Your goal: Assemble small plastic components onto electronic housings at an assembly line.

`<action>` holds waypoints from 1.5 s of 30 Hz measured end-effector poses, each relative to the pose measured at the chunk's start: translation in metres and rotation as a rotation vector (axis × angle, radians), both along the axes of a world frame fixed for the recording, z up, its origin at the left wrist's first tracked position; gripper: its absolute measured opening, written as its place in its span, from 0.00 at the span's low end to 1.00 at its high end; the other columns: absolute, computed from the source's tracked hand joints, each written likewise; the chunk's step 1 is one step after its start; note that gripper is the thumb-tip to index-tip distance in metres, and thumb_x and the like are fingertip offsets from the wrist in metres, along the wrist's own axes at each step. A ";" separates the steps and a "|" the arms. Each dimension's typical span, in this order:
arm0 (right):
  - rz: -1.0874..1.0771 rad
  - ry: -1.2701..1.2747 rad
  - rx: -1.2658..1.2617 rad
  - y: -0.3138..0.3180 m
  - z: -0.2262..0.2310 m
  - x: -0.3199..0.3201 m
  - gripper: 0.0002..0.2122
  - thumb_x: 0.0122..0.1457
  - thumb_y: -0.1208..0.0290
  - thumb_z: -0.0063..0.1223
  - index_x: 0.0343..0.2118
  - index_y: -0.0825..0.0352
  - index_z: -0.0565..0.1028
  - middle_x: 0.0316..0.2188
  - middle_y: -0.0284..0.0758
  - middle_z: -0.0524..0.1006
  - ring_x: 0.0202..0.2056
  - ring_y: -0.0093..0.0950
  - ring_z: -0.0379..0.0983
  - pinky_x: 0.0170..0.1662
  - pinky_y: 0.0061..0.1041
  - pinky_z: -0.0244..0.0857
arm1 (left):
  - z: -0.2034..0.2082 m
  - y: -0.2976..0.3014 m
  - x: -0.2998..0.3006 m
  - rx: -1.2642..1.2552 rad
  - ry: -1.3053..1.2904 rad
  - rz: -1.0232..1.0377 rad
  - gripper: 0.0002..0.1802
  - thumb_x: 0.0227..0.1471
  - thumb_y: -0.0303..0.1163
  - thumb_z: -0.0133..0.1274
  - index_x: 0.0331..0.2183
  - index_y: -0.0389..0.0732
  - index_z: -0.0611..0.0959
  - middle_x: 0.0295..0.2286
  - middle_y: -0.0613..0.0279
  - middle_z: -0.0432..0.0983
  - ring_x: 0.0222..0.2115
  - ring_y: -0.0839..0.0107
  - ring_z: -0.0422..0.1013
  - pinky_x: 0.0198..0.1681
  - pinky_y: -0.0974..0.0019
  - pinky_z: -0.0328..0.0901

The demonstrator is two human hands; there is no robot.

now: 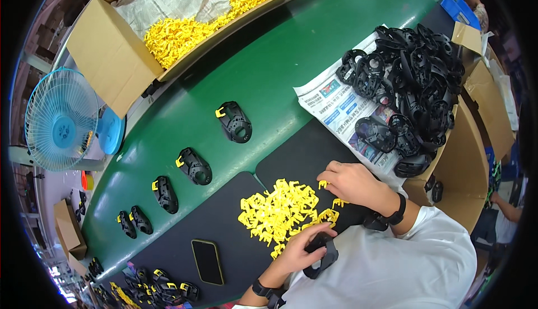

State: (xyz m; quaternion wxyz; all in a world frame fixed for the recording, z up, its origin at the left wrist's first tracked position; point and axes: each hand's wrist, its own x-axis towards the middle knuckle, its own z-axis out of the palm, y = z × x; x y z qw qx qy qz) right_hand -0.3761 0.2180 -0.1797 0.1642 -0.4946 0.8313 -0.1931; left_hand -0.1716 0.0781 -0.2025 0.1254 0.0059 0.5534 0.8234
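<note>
In my left hand [298,253] is a black plastic shell [320,254], gripped close to my body. My right hand [350,182] pinches a small yellow plastic clip [323,184] between thumb and fingers, a short way above the mat. Between and ahead of my hands lies a loose pile of yellow clips [278,209], and a few stray ones reach toward my right wrist. Several black shells with a yellow clip fitted stand spaced out in a line on the green belt, the farthest being this shell [235,123]. Each wrist wears a black band.
A heap of black shells [414,79] sits on newspaper [336,107] at the right, beside an opened carton [457,169]. A phone [207,262] lies on the black mat [241,197]. Beyond the green belt [280,62] are a carton of yellow clips [117,56] and a blue fan [61,124].
</note>
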 end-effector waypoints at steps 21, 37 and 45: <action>0.097 -0.572 -0.462 -0.018 0.061 0.021 0.12 0.56 0.75 0.56 0.43 0.63 0.79 0.36 0.36 0.81 0.33 0.30 0.80 0.37 0.26 0.73 | 0.002 -0.020 -0.013 0.206 0.199 0.566 0.45 0.42 0.47 0.64 0.55 0.34 0.64 0.42 0.51 0.66 0.43 0.61 0.66 0.47 0.59 0.64; 0.172 -0.244 -0.712 -0.018 0.056 0.042 0.14 0.50 0.75 0.62 0.41 0.62 0.80 0.34 0.28 0.76 0.30 0.24 0.76 0.32 0.22 0.72 | -0.002 -0.018 -0.025 -0.222 0.352 0.817 0.45 0.41 0.36 0.68 0.56 0.30 0.66 0.50 0.46 0.68 0.51 0.54 0.67 0.55 0.55 0.64; 0.205 -0.347 -0.659 -0.019 0.058 0.039 0.14 0.50 0.77 0.61 0.42 0.62 0.79 0.34 0.29 0.76 0.31 0.26 0.76 0.33 0.23 0.71 | -0.003 -0.018 -0.023 -0.282 0.365 0.857 0.46 0.40 0.42 0.70 0.56 0.33 0.68 0.48 0.47 0.68 0.50 0.55 0.68 0.53 0.56 0.65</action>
